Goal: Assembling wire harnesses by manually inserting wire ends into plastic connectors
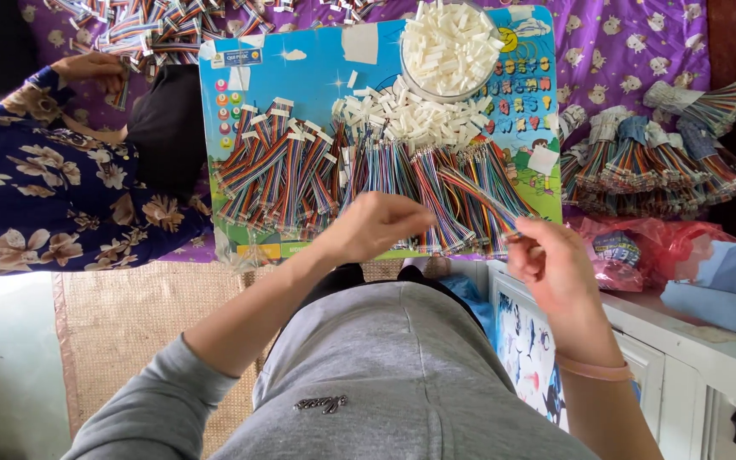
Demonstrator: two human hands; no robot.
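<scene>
My left hand (376, 226) rests with its fingers curled on a row of multicoloured ribbon cables (436, 183) laid across a blue picture board (308, 77). My right hand (551, 260) pinches the near end of one ribbon cable (483, 198) that runs up and left over the row. Small white plastic connectors (393, 111) lie in a heap above the cables. More of them fill a clear round bowl (451, 44) at the top of the board.
Another person in a dark floral dress (36, 187) sits at the left, a hand (91, 68) near loose cables. Tied cable bundles (649, 162) lie at the right on purple cloth. A red plastic bag (632, 243) and a white cabinet (683, 341) are lower right.
</scene>
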